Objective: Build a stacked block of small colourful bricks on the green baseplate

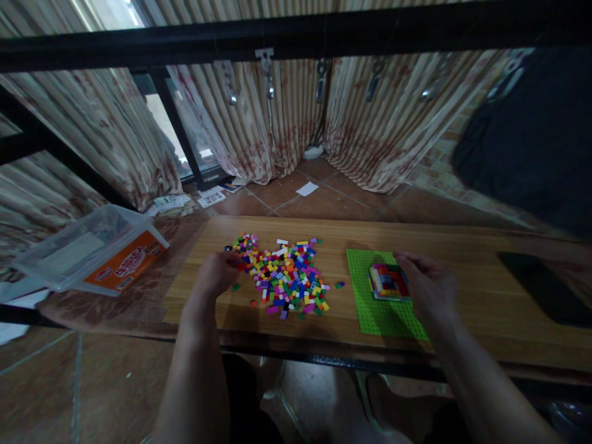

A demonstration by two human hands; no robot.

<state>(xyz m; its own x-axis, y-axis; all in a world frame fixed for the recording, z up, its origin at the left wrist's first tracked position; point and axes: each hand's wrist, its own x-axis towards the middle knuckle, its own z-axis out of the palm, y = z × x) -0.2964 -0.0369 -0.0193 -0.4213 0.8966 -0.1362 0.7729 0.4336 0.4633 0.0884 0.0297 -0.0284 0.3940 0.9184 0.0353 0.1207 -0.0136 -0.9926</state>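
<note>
A loose pile of small, many-coloured toy bricks [291, 271] lies on the wooden board. At its left edge is my left hand [219, 271], fingers drawn together beside some red and blue bricks; what they pinch is too small to make out. To the right lies a green studded baseplate [370, 317]. On it stands a low, box-like brick build [387, 281] with layered coloured walls around a hollow middle. My right hand [428, 287] is at the build's right side, fingers curled and closed near its upper right corner. It hides that side, and whatever its fingertips hold is hidden.
A clear plastic bin [106, 246] with an orange label stands at the left. A dark flat phone-like object [546, 287] lies at the right. A black bar [296, 34] with hanging metal clips crosses above. Striped curtains [277, 123] hang behind; papers [307, 189] lie on the tiled floor.
</note>
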